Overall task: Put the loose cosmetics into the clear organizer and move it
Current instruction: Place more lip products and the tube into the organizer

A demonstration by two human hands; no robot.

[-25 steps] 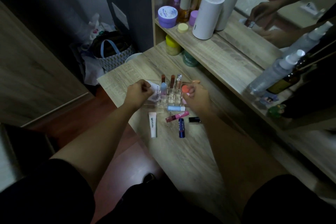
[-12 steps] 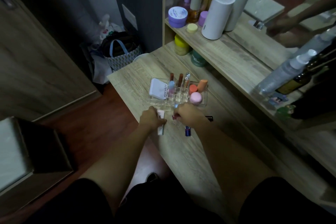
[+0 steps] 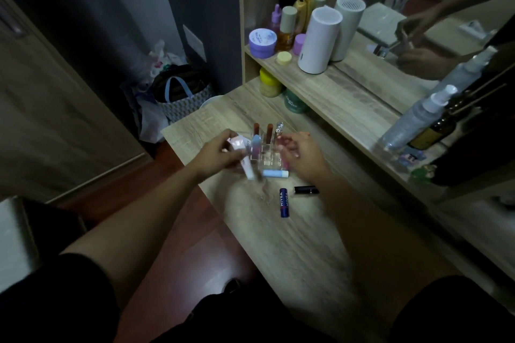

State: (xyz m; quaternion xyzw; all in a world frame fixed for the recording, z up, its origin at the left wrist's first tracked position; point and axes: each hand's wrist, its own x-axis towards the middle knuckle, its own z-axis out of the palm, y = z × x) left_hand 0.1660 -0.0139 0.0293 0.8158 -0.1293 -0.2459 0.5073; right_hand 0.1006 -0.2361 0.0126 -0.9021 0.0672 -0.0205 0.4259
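We see the clear organizer standing near the bench's far left corner, with several lipsticks upright in its slots. The left hand has its fingers closed around a white tube just left of the organizer. The right hand hovers at its right side; blur hides whether those fingers grip anything. A pale blue stick, a dark blue lip balm and a black lipstick lie loose toward the near edge.

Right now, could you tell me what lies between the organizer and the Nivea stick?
A light blue tube lies on its side there, seen in the head view.
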